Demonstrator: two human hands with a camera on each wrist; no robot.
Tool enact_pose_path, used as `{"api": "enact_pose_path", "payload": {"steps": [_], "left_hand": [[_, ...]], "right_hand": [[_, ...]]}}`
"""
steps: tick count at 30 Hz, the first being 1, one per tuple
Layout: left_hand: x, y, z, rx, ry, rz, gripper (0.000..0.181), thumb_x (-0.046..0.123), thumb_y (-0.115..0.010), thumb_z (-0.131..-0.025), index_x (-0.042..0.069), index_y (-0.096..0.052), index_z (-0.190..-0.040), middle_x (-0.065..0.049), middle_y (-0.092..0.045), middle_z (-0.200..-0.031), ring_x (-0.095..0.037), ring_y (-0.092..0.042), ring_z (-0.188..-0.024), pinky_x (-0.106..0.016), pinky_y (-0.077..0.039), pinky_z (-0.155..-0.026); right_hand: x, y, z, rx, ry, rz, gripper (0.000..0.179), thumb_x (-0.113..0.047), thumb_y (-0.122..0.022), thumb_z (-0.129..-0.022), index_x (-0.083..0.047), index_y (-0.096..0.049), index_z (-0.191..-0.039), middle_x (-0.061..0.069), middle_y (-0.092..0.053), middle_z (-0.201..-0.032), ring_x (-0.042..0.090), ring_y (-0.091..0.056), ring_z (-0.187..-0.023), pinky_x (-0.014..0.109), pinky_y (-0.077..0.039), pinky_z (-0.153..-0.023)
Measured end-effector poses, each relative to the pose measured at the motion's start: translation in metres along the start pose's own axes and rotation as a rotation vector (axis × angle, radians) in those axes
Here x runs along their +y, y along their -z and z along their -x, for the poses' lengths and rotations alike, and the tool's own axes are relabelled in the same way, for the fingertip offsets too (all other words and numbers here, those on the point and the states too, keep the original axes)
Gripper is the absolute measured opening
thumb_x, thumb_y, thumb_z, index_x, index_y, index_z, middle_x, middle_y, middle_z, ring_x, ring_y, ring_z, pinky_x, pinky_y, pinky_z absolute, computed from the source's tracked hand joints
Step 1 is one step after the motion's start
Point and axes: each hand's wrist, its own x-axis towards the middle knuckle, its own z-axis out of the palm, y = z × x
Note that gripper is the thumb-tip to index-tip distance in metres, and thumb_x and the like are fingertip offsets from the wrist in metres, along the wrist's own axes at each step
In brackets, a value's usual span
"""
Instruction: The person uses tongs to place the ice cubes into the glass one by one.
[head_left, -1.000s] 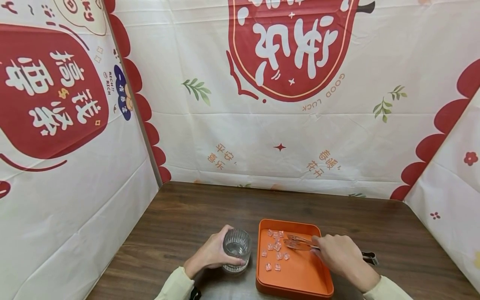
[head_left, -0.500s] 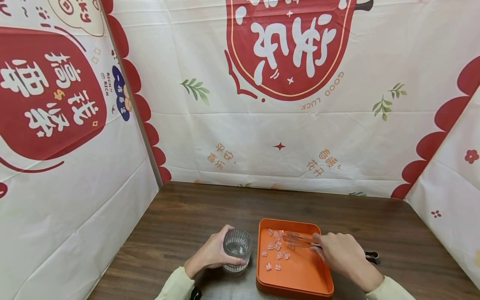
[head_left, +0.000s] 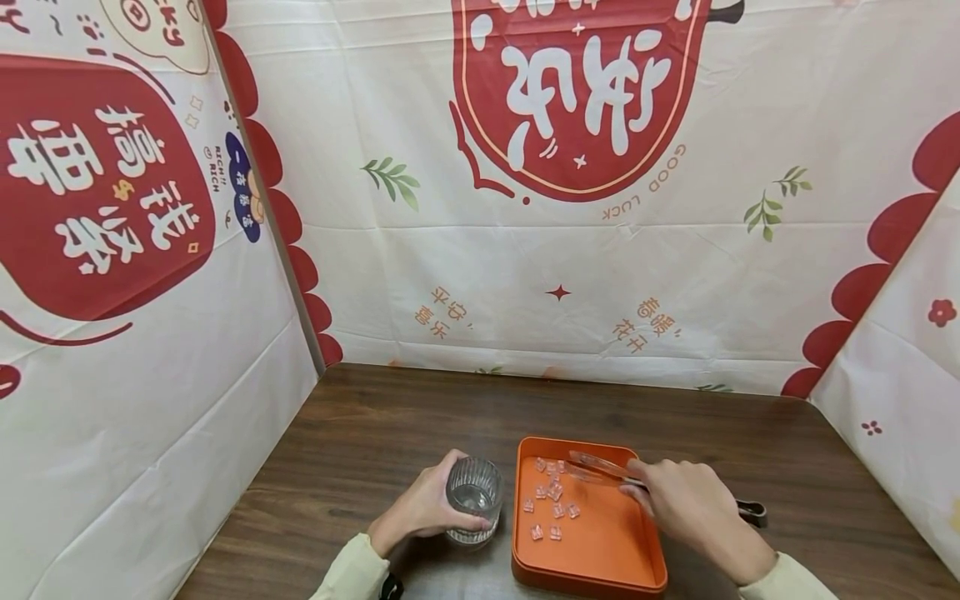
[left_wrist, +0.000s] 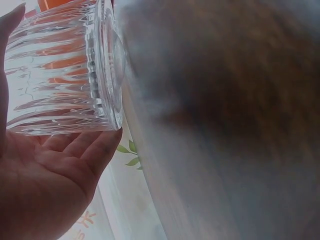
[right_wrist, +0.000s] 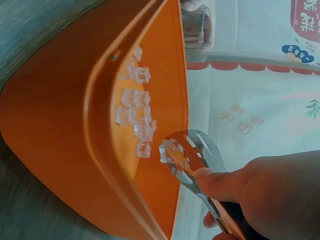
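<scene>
In the head view my left hand (head_left: 426, 507) grips a ribbed clear glass (head_left: 474, 485), thumb in front and fingers behind. The glass tilts slightly; in the left wrist view its base (left_wrist: 112, 75) faces the table. My right hand (head_left: 684, 507) holds metal tongs (head_left: 609, 468) over the orange tray (head_left: 607, 546). At the tongs' tips in the right wrist view is a clear cube (right_wrist: 167, 152), apparently between the blades. Several more clear cubes (head_left: 555, 492) lie on the tray's left half.
The tray's raised rim (head_left: 517, 500) stands just right of the glass. A dark wooden table (head_left: 390, 417) bears everything. Printed white cloth (head_left: 480, 275) hangs behind the table and at both sides.
My right hand has moved slightly right with the tongs, whose tips have risen away from the cubes. The left hand and glass have stayed in place.
</scene>
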Motion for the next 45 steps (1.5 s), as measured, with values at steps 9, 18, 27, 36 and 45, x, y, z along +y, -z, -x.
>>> {"api": "enact_pose_path", "payload": {"steps": [9,18,27,36,45], "left_hand": [[0.002,0.001,0.0,-0.003,0.016,0.001,0.077,0.049,-0.091,-0.064,0.019,-0.049,-0.121,0.0,-0.068,-0.104,-0.009,-0.064,-0.092,-0.029,-0.054,-0.081],[0.001,0.001,0.001,0.0,0.014,-0.007,0.077,0.048,-0.091,-0.063,0.019,-0.049,-0.121,0.0,-0.068,-0.105,-0.01,-0.065,-0.093,-0.029,-0.054,-0.082],[0.002,0.001,0.001,-0.003,0.01,-0.004,0.077,0.047,-0.091,-0.064,0.016,-0.049,-0.121,-0.002,-0.068,-0.104,-0.013,-0.065,-0.092,-0.029,-0.054,-0.08],[0.003,0.002,-0.001,-0.014,0.009,0.015,0.077,0.048,-0.09,-0.066,0.015,-0.049,-0.123,-0.004,-0.068,-0.105,-0.015,-0.066,-0.093,-0.028,-0.054,-0.08],[0.003,-0.002,-0.003,-0.034,0.013,0.024,0.079,0.051,-0.088,-0.067,0.016,-0.049,-0.126,-0.004,-0.068,-0.107,-0.015,-0.066,-0.093,-0.028,-0.054,-0.081]], "right_hand": [[0.0,0.006,-0.001,0.085,0.02,0.017,0.026,-0.04,-0.075,-0.085,-0.026,-0.054,-0.079,-0.009,-0.043,-0.053,0.015,-0.045,-0.044,0.035,-0.034,-0.039],[-0.001,0.011,-0.002,0.136,0.029,0.02,0.031,-0.041,-0.075,-0.086,-0.026,-0.05,-0.075,-0.009,-0.043,-0.053,0.016,-0.047,-0.043,0.036,-0.034,-0.039],[-0.005,0.018,-0.004,0.166,0.058,0.017,0.034,-0.041,-0.074,-0.086,-0.025,-0.047,-0.073,-0.011,-0.037,-0.052,0.013,-0.041,-0.041,0.033,-0.029,-0.039],[-0.01,0.025,-0.007,0.204,0.078,0.031,0.036,-0.04,-0.074,-0.086,-0.024,-0.045,-0.072,-0.011,-0.032,-0.051,0.011,-0.037,-0.041,0.031,-0.027,-0.039],[-0.013,0.031,-0.01,0.24,0.11,0.038,0.036,-0.04,-0.075,-0.086,-0.024,-0.045,-0.073,-0.012,-0.031,-0.052,0.008,-0.032,-0.041,0.028,-0.024,-0.039]]}}
